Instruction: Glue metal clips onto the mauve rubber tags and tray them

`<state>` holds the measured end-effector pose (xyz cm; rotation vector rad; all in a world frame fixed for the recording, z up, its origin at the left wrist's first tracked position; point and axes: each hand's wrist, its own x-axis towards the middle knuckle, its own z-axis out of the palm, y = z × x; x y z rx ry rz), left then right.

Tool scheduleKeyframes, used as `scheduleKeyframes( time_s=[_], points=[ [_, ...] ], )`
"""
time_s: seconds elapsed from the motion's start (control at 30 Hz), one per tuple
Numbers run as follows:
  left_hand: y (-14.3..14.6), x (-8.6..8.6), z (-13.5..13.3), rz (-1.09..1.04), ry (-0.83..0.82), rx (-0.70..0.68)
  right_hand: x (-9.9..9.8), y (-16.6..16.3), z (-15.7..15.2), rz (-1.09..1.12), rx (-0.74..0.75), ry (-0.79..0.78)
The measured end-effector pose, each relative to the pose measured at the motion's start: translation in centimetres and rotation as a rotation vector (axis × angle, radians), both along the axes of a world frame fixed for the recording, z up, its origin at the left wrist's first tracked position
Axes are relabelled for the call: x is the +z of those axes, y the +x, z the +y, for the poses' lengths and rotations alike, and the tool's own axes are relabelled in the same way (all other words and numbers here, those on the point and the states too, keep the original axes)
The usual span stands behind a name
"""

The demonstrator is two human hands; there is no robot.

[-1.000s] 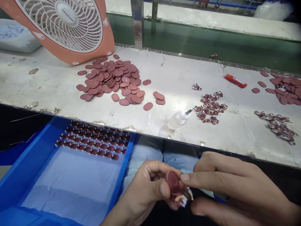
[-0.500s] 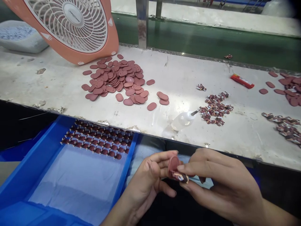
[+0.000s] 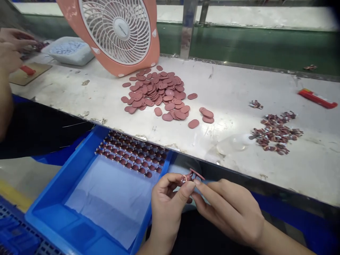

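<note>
the left hand (image 3: 168, 203) pinches a small brown figurine (image 3: 186, 177) between thumb and fingers, off the counter's near edge and above the person's lap. a reddish-brown oval base (image 3: 197, 174) sits at the figurine's legs, tilted and almost edge-on, on its right side. that grip probably leaves the legs and the base within reach of the right hand (image 3: 232, 209), whose index fingertip is at the near side of the join; whether this hand grips or only presses is hard to make out. holding the piece low and close likely gives a clear look at so small a contact.

on the counter (image 3: 231, 85), a heap of loose oval bases (image 3: 156, 92) lies at the middle, and a cluster of loose figurines (image 3: 277, 132) lies to the right, presumably so that the two kinds do not mix. a clear squeeze bottle (image 3: 231, 144) seems to lie on its side by the near edge, its dark nozzle at the cluster, handy for the right hand.

at near left, below the counter, a blue tray (image 3: 71, 170) holds figurines on bases (image 3: 132, 154) in neat rows at its far end, over a white sheet (image 3: 111, 198); such spacing perhaps prevents them from knocking together.
</note>
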<state>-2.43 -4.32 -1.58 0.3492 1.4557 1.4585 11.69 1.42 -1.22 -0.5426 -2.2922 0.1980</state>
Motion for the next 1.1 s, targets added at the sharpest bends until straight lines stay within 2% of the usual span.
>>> scheduleKeyframes(
  time_s=[0.13,0.2,0.27,0.37,0.47,0.57,0.73,0.97,1.1],
  points=[
    [-3.8,-2.5,-1.6,0.367,-0.177,0.08,-0.1,1.4,-1.3,0.0,0.133,-0.003],
    [-6.5,-4.5,-2.6,0.5,-0.266,0.139,-0.2,2.4,-1.5,-0.059,0.153,-0.053],
    [-8.9,-6.7,-3.6,0.625,-0.36,0.136,-0.3,3.1,-1.3,-0.122,0.149,-0.102],
    [-10.8,-9.7,-4.5,0.787,-0.482,-0.013,-0.7,3.7,-0.8,-0.108,0.123,-0.123],
    [-11.0,-11.6,-4.5,0.907,-0.575,-0.196,-1.1,3.8,-0.7,-0.085,0.073,-0.145],
    [-10.7,-12.3,-4.0,0.994,-0.644,-0.328,-1.2,3.8,-0.8,-0.071,0.049,-0.168],
    [-10.8,-12.6,-3.4,1.092,-0.684,-0.446,-1.3,4.1,-0.9,-0.044,0.017,-0.155],
    [-10.7,-12.7,-3.2,1.149,-0.718,-0.518,-1.5,4.0,-0.3,-0.013,-0.026,-0.138],
    [-10.5,-12.2,-2.9,1.148,-0.721,-0.521,-1.1,4.4,-0.6,-0.006,-0.058,-0.108]
  ],
)
